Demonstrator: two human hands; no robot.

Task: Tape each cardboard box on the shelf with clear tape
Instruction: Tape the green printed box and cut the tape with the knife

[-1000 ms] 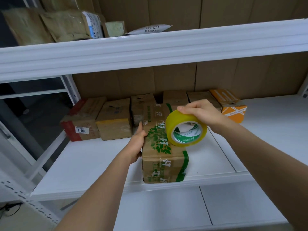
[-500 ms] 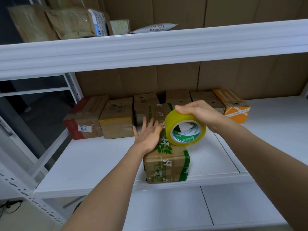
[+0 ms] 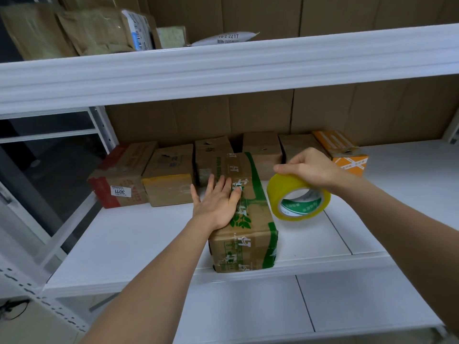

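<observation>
Left hand (image 3: pixel 217 203) moved from box (image 3: pixel 244 214) side onto top, flat, fingers straight | right hand (image 3: pixel 309 167) grips tape roll (image 3: pixel 298 199) just right of box | white shelf (image 3: pixel 129 234), cardboard backing

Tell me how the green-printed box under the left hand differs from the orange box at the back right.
The green-printed box is brown with green leaf print; the orange box is orange with white strips. The green-printed box sits at the shelf's front edge, the orange box by the back wall. The left hand lies flat on the green-printed box; nothing touches the orange box. Both are closed, on the same shelf.
</observation>
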